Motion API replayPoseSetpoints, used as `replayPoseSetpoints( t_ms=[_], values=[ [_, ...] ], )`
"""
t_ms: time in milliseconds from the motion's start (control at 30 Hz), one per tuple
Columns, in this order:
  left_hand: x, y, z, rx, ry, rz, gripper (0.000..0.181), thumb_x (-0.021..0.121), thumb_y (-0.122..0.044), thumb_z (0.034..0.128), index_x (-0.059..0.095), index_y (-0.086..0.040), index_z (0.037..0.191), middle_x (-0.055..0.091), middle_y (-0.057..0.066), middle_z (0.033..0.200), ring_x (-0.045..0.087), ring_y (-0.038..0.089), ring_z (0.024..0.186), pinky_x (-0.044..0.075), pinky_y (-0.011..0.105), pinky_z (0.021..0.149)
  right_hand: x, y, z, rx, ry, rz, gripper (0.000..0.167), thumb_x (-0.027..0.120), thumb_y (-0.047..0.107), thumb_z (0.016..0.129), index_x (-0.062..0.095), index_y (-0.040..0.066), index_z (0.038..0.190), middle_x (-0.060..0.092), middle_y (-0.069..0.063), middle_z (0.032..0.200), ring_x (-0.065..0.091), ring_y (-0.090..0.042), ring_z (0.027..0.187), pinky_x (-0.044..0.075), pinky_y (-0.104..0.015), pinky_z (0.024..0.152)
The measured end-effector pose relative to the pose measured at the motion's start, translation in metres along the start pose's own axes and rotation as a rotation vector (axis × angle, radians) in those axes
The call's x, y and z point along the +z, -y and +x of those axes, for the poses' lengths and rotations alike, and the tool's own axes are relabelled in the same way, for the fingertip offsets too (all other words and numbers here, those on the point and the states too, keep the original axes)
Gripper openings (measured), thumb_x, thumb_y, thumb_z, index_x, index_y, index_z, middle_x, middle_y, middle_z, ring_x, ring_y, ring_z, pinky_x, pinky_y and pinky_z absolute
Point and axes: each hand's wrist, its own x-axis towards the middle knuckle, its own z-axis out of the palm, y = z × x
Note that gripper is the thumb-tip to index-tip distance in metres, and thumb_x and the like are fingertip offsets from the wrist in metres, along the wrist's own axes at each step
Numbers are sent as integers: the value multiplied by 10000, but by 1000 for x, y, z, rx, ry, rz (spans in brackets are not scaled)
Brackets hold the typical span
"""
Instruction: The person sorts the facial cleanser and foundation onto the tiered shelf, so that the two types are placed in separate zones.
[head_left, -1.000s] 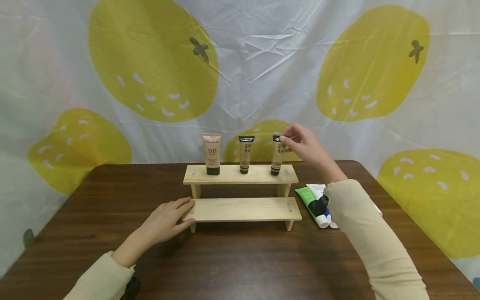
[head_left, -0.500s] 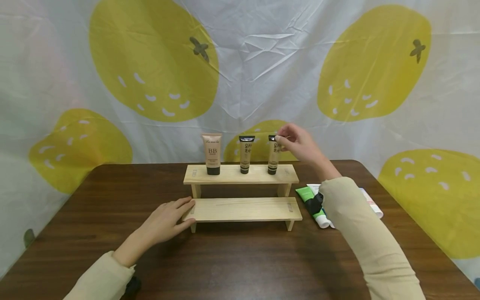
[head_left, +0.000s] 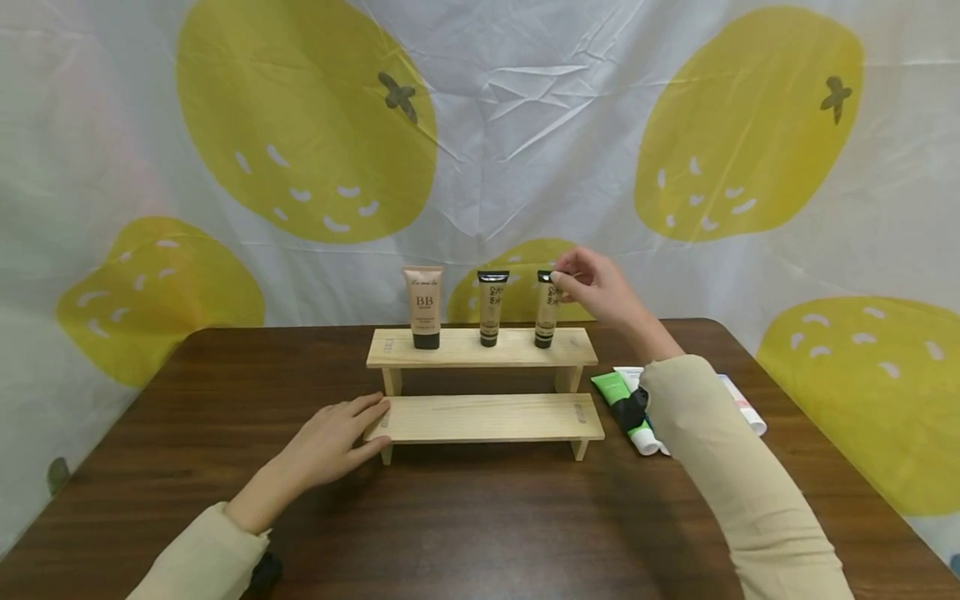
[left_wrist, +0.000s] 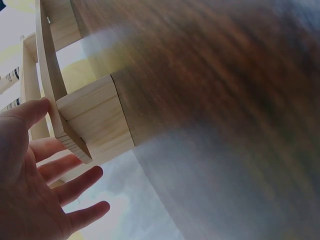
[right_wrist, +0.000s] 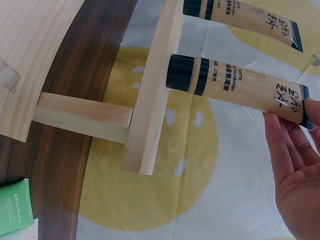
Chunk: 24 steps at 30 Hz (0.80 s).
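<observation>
On the upper tier of a pale wooden stand [head_left: 480, 358] three tubes stand upright: a pink-beige BB tube [head_left: 425, 308] at the left, a black-and-beige tube [head_left: 490, 310] mid-tier and a like one [head_left: 546, 312] at the right. My right hand [head_left: 603, 292] pinches the top end of the right tube, whose black cap touches the tier in the right wrist view [right_wrist: 181, 72]. My left hand [head_left: 326, 442] rests on the left end of the lower tier [head_left: 480, 419], fingers spread; the left wrist view shows the thumb on its board [left_wrist: 47, 65].
Right of the stand, a green tube [head_left: 622, 408] and a white tube [head_left: 628, 377] lie on the brown table [head_left: 480, 517], partly behind my right sleeve. Another pale tube [head_left: 744, 406] lies farther right. A fruit-print cloth [head_left: 525, 167] hangs behind the table.
The right tube has moved a little left along the upper tier and stands straighter, my right hand moving with it. My left hand has stayed in place.
</observation>
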Motion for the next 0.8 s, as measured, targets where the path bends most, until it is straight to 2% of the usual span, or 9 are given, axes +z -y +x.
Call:
replayPoseSetpoints(
  t_ms=[167,333,533,800],
  values=[
    [0,0,-1,-1,10,-2,538,523,-382,876,487,-2,1255,462,173,1243,480,339,1061,370,510,827,-2,-23,6,-20,8,2,195,521,117,899,510,-47,1004,535,-161,926,567,-262,807,491,-327,682],
    [1,0,0,4,6,2,536,528,-379,874,489,-1,1252,465,174,1239,486,338,1054,376,507,822,-3,-21,6,-27,28,-6,190,517,104,900,515,-54,1006,537,-161,924,565,-260,802,489,-316,677],
    [1,1,-1,8,7,8,533,528,-376,875,488,-2,1254,464,172,1240,488,336,1051,376,504,823,-4,-15,4,-30,38,4,175,506,47,895,504,-88,1005,534,-199,913,558,-319,798,489,-347,671],
    [2,0,-1,13,-5,16,531,537,-367,872,487,-3,1255,464,171,1240,490,337,1048,376,506,822,-8,-21,1,-21,3,3,275,533,125,892,486,-74,1077,547,-174,964,583,-254,804,488,-338,686]
  ],
)
